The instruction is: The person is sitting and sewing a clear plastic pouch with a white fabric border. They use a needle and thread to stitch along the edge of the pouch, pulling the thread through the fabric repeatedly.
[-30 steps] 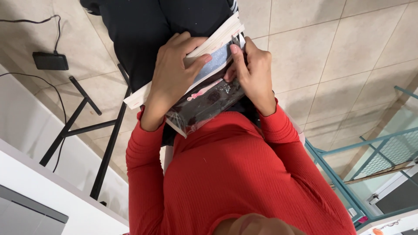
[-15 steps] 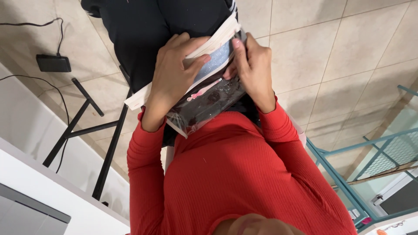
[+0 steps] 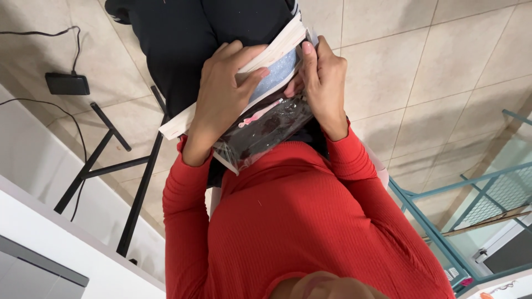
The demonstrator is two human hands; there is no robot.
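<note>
I hold a stack of flat packets (image 3: 260, 130) against my lap, over my black trousers and red sweater. The top one has a white edge (image 3: 277, 50), a pale blue glittery sheet (image 3: 277, 77) lies under it, and the lowest is dark with a pink shape, wrapped in clear plastic. My left hand (image 3: 221, 94) lies across the top of the stack, its fingers curled over the white edge onto the blue sheet. At the stack's right side, my right hand (image 3: 324, 83) grips with fingertips at the upper corner.
Beige tiled floor lies below. A black metal stand (image 3: 111, 160) and a black power adapter (image 3: 66, 84) with its cable are at the left. A white desk edge (image 3: 55, 243) runs along the lower left. A teal metal frame (image 3: 443, 221) with mesh stands at the right.
The view shifted slightly. Both hands keep their grip on the stack, with only small finger movement at the top edge.
</note>
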